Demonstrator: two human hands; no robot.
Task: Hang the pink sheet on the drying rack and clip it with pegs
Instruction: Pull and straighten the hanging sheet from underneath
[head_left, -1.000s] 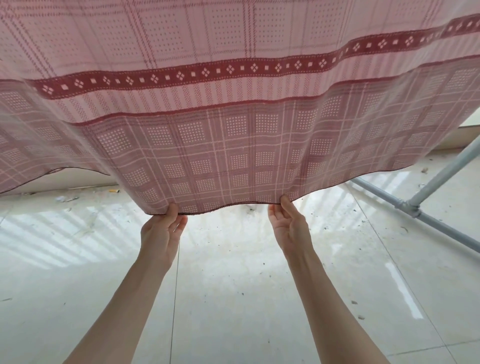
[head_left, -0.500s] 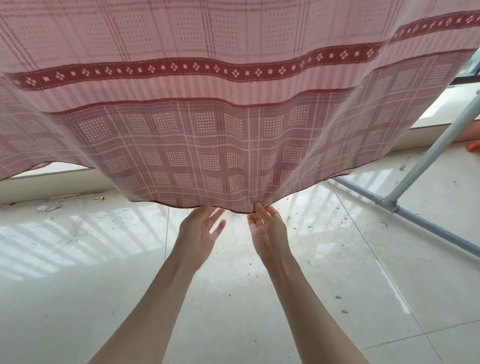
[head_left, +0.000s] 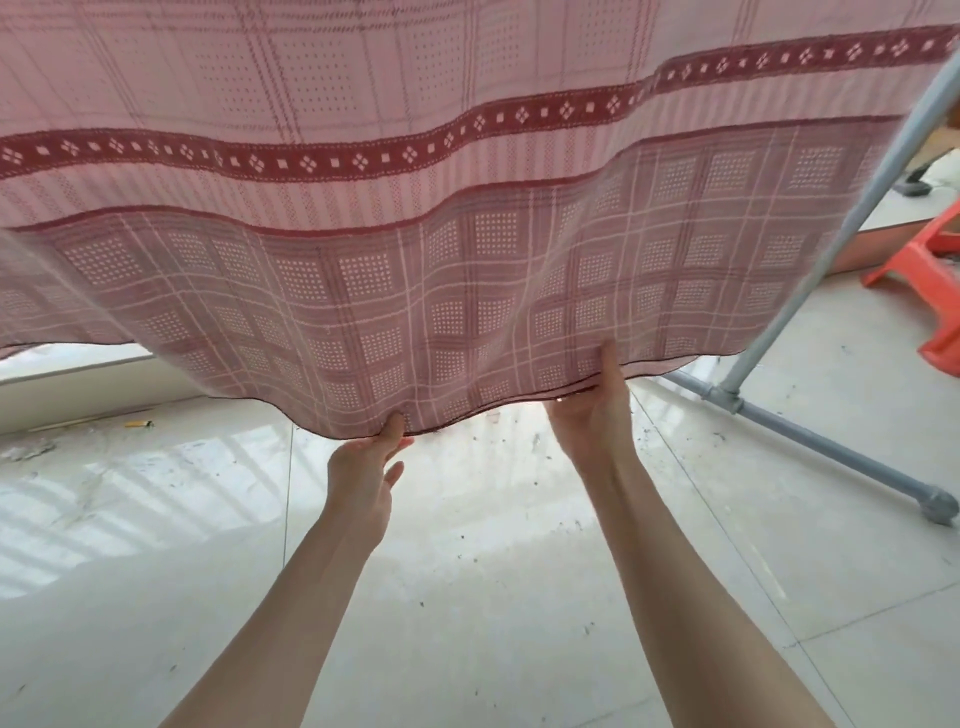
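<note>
The pink sheet (head_left: 467, 218) already hangs in front of you, draped from somewhere above the frame, its dark hem swinging just above the floor (head_left: 467, 571). Your left hand (head_left: 369, 467) pinches that hem between thumb and fingers, and your right hand (head_left: 592, 410) grips it a little farther along, thumb laid on the front of the cloth. Pull gently down and apart so the waves along the hem flatten, and keep both grips on the edge itself, not bunched fabric. Mind the grey drying rack (head_left: 810, 260) leg slanting down at your right. No pegs are in view, so clipping looks to come afterwards.
</note>
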